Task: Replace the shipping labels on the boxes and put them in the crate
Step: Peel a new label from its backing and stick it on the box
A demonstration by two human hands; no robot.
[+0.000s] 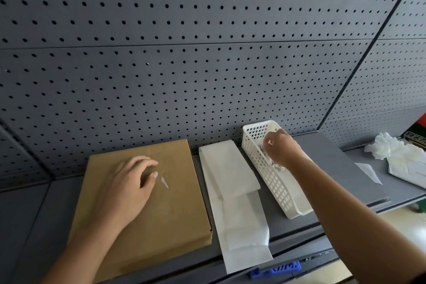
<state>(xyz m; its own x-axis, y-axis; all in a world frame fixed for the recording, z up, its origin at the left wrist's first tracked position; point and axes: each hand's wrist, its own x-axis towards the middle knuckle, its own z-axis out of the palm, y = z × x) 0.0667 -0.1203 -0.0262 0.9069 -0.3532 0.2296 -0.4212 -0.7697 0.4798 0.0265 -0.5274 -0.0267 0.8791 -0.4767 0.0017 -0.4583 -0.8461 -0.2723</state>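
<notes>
A flat brown cardboard box (147, 210) lies on the grey shelf (341, 168) at the left. My left hand (129, 187) rests flat on its top, fingers spread, beside a small torn white label scrap (164, 181). White label sheets (232, 189) lie overlapping to the right of the box. My right hand (280, 146) reaches into a white perforated plastic basket (267, 175), fingers bunched over crumpled paper bits (277, 167) inside; whether it pinches any is hidden.
A grey pegboard wall (207, 53) rises behind the shelf. Crumpled white paper (385, 147) and a peeled sheet (408, 168) lie at the far right, with a white scrap (368, 172) nearer. A blue crate edge (276, 270) shows below the shelf front.
</notes>
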